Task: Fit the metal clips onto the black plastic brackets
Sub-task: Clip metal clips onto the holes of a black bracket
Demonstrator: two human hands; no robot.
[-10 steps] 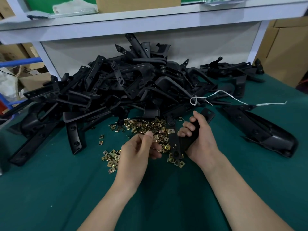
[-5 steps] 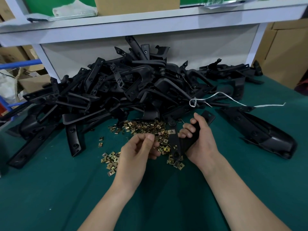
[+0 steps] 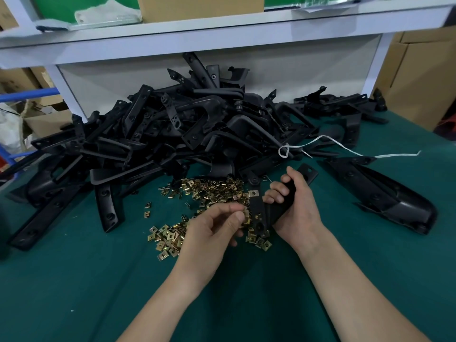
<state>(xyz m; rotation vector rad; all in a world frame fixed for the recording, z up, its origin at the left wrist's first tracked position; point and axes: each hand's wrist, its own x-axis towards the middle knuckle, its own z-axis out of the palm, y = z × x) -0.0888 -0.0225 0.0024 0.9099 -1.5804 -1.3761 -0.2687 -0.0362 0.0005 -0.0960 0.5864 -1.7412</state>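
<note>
No writing, label, brand or number is showing legibly anywhere. The cardboard box (image 3: pixel 199 6) at the top centre and the cartons (image 3: pixel 419 77) at the upper right are presenting plain brown faces, and the black plastic brackets (image 3: pixel 197 134) and metal clips (image 3: pixel 214 191) are bearing no mark that can be made out.

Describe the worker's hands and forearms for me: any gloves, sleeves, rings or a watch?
The left hand and right hand are both bare: no gloves, rings or tape that I can see. The left forearm and right forearm are uncovered down to the frame's lower edge, with no sleeve, watch or wristband in view. The visible fingernails look short and unpainted.
</note>
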